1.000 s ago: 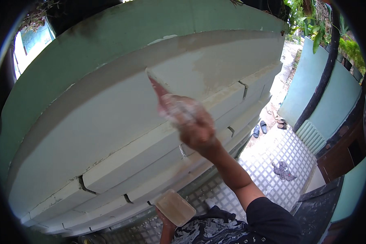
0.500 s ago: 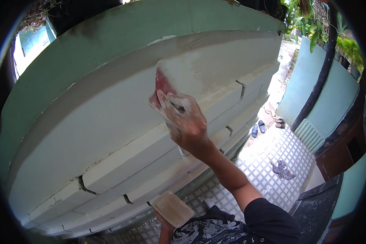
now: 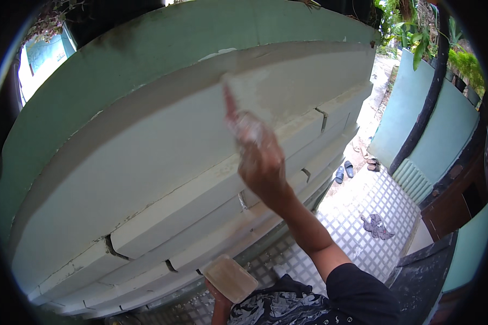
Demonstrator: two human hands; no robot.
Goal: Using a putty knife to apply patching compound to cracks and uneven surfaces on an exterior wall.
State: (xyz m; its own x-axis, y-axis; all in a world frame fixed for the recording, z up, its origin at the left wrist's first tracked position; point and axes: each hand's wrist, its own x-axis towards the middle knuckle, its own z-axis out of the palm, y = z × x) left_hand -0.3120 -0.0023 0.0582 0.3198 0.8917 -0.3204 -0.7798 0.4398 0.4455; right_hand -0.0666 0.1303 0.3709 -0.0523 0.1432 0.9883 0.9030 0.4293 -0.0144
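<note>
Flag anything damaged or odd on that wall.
Dark gaps and cracks break the wall's moulding at several joints, and its top edge shows chipped paint. A rag lies crumpled on the tiled floor.

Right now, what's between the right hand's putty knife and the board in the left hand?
Head view: only wall, its stepped grey mouldings, between the putty knife in the right hand and the board on the left hand.

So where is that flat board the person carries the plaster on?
In the head view the flat board sits low, near the bottom edge left of centre, held in the left hand below the wall's lowest ledge, well under the raised right hand.
</note>
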